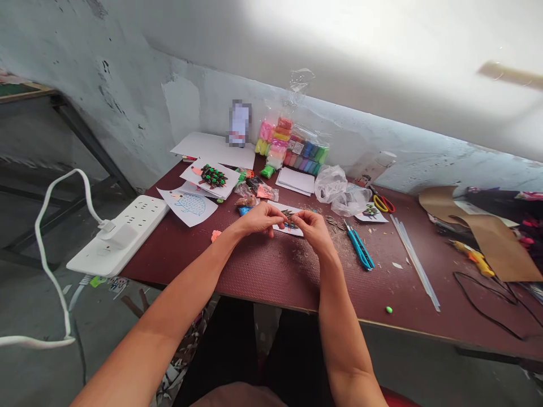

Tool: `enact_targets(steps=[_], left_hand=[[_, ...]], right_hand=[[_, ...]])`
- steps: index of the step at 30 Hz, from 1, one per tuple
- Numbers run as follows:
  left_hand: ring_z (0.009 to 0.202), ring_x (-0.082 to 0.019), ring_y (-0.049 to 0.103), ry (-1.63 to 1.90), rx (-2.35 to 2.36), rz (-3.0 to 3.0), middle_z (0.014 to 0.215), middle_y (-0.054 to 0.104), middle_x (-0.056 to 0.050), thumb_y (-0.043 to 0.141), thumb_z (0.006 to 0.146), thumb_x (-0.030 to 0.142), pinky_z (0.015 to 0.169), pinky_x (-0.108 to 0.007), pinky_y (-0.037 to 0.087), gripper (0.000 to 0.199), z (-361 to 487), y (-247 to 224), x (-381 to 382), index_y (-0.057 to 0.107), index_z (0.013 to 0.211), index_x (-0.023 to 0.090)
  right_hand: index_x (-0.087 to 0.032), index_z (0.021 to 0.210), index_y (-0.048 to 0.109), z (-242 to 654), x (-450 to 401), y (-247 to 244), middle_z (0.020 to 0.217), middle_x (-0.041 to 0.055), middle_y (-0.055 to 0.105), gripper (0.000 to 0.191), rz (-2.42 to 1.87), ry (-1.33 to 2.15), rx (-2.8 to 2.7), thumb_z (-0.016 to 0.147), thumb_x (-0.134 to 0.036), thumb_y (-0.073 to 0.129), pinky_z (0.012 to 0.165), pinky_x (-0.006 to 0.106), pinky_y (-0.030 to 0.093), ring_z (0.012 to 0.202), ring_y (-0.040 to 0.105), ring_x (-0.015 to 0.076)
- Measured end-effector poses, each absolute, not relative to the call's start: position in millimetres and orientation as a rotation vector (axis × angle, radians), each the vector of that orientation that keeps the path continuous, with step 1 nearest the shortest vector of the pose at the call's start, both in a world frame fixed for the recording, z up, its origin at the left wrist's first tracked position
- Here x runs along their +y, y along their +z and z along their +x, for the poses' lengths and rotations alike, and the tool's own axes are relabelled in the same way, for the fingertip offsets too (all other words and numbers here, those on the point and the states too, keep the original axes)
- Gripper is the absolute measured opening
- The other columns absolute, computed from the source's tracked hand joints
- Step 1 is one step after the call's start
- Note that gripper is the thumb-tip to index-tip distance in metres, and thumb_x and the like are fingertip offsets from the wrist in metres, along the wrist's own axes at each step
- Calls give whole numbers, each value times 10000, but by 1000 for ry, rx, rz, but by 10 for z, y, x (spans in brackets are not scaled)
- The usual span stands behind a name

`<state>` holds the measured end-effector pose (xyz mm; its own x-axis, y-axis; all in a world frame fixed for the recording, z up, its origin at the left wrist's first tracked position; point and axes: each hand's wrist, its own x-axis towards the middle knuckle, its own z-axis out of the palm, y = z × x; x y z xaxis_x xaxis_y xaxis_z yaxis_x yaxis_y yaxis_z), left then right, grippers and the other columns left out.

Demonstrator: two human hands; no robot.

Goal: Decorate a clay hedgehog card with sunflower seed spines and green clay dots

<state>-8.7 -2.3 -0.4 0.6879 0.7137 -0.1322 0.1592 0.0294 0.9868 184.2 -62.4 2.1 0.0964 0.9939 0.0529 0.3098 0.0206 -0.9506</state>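
My left hand (257, 219) and my right hand (316, 230) meet over a small white paper card (291, 221) at the middle of a maroon table (271, 282). Dark seed-like spines (289, 217) and a little blue and orange clay sit on the card. My left fingers pinch its left edge. My right fingertips curl down onto it, and they hide whether anything small lies between them. Several loose seeds (333, 224) lie just beyond my right hand.
Left of my hands are a hedgehog drawing (190, 204), a finished seed-covered card (212, 177) and a white power strip (119, 234). Clay packs (292, 152) stand at the back. Blue craft knives (358, 246), scissors (384, 203), glue sticks (413, 260) and a glue gun (473, 257) lie right.
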Motion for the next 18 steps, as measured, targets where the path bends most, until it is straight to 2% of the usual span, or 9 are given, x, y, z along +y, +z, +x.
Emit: enact_targets(steps=[5,9,14,18], left_hand=[[474,-83,620,484,747,1512,829,789,-60,804,758,243,430,-179,379,187,-61,5,-41,805,884,104],[448,-80,605,509,743,1487,742,737,-28,769,764,238,427,-181,375,130,-53,3,-52,756,772,108],[461,-81,605,522,762,1516,696,710,-19,766,764,230,443,-172,395,127,-82,25,-49,740,734,108],[476,-77,583,563,751,1503,656,703,-21,770,749,184,445,-162,426,106,-80,38,-48,736,682,108]], right_hand=[[-193,716,675,1799,-649,27,663,6,635,436,-1435,973,-1367,726,-616,778,605,280,383,615,485,132],[-191,743,686,1772,-656,42,692,17,669,435,-1391,998,-1372,738,-612,791,634,287,433,645,554,148],[-187,872,750,1758,-658,53,814,56,747,472,-1368,1017,-1374,739,-638,795,691,305,490,750,650,187],[-190,797,743,1737,-660,43,755,50,734,418,-1355,1036,-1380,702,-590,825,698,310,494,717,640,183]])
